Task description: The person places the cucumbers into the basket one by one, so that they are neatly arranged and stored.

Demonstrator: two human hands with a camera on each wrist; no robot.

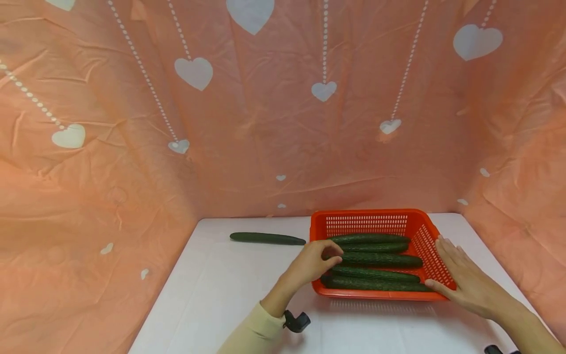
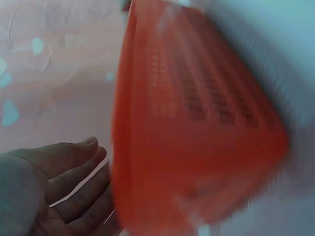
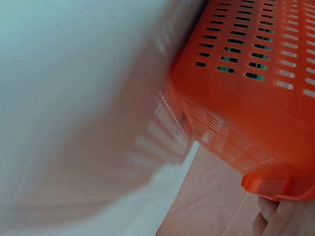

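Note:
My left hand (image 1: 313,260) is over the left rim of a red plastic basket (image 1: 373,295), its thumb and fingers loosely curved with a gap between them. Near those fingertips is the left end of a dark green cucumber (image 1: 380,259), one of several lying side by side in the basket. From the left wrist, the hand (image 2: 69,191) shows beside the basket wall (image 2: 162,147), with nothing seen in it. With straight fingers, my right hand (image 1: 473,282) rests along the basket's right rim. Only some of its fingers (image 3: 268,209) appear in the right wrist view, under the rim.
Another cucumber (image 1: 267,239) lies on the white tabletop (image 1: 221,290), left of the basket near the back edge. Peach cloth (image 1: 265,123) with white hearts hangs behind the table and along both sides.

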